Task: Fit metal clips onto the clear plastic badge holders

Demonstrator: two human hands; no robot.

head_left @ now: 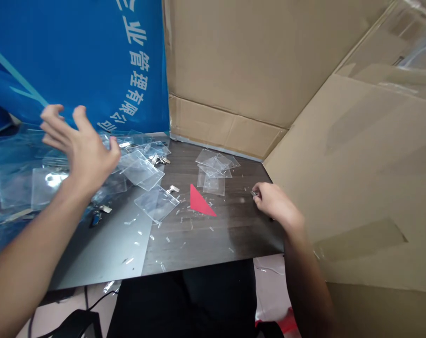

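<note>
My left hand (79, 149) hovers with fingers spread above a heap of clear plastic badge sleeves (40, 183) at the table's left side, holding nothing. My right hand (274, 203) rests near the table's right edge, fingers pinched on a small metal clip (254, 193). One clear sleeve with a metal clip (156, 203) lies alone in the middle. A small pile of clear sleeves (215, 169) sits further back. A red triangular piece (200, 202) lies flat between the two hands.
The dark wood table (206, 239) is littered with small clear plastic scraps. A blue bag with white characters (79, 56) stands at the back left. Cardboard boxes (269, 61) wall in the back and right (368, 178). My dark-clothed lap is below the front edge.
</note>
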